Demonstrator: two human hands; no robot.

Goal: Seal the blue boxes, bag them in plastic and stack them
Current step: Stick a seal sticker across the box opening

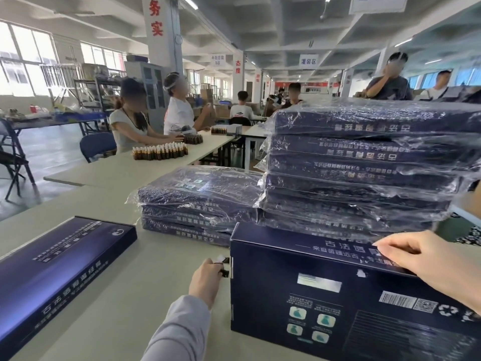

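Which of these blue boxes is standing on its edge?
The unbagged box at front right, under the right hand. The bare box at left, the short stack and the tall stack of bagged ones lie flat.
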